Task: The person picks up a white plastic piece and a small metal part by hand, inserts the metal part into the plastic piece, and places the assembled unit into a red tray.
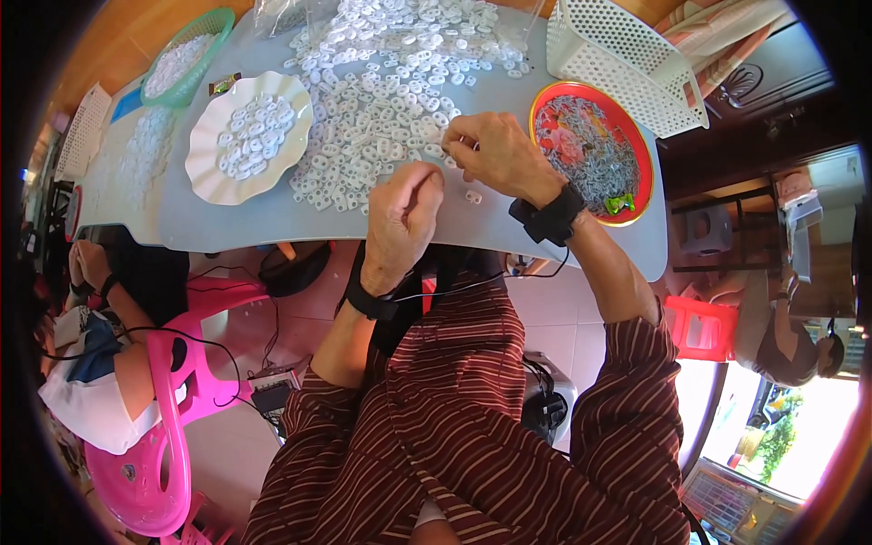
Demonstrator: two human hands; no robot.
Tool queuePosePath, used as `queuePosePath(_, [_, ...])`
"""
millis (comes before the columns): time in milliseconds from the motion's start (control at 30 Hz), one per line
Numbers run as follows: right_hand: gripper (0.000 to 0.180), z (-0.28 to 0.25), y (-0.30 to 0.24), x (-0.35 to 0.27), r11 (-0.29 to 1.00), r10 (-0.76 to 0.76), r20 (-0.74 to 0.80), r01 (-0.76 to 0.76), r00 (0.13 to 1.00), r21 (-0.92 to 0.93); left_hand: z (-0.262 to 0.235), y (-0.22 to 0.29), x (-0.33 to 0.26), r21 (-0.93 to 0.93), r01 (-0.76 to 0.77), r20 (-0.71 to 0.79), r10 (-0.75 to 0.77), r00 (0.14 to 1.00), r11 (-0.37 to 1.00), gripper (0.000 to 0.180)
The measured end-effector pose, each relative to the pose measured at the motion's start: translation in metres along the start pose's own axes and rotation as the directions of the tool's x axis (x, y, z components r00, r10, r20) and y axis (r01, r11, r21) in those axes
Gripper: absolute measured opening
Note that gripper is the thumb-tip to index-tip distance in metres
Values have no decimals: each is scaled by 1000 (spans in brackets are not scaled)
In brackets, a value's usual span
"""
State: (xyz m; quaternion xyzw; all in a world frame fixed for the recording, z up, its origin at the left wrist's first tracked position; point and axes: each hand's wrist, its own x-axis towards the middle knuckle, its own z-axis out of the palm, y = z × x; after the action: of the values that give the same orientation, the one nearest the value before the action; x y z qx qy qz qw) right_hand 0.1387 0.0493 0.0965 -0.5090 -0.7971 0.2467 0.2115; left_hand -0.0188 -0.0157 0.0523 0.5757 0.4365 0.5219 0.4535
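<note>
My left hand (402, 222) is closed over the near edge of the table, its fingers curled inward and thumb side up. Whatever it may hold is hidden. To its right, my right hand (500, 154) is bent with the fingertips drawn together, pointing at the pile; nothing in them can be made out. A big heap of small white plastic pieces with holes (363, 127) spreads just beyond both hands. One loose white piece (473, 197) lies on the tabletop below my right hand. A wavy-rimmed white plate (207, 168) holds more such pieces at the left.
A red round tray (646, 168) of small grey metal parts, with a green wrapper (619, 203), stands at right. Behind it is a white perforated basket (627, 54). Far left are a green basket (213, 54) and a co-worker's hands (89, 263). A cable (472, 289) links my wristbands.
</note>
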Motion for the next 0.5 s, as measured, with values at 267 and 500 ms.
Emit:
queuePosePath(267, [20,-5,10,-14,948,106,-153,-53,983,313,14,-5,-3,271,-660,403,540,739,700,19])
queuePosePath(500, [14,-21,9,-41,973,163,-129,-138,978,187,15,-6,-5,466,-534,185,513,838,705,19])
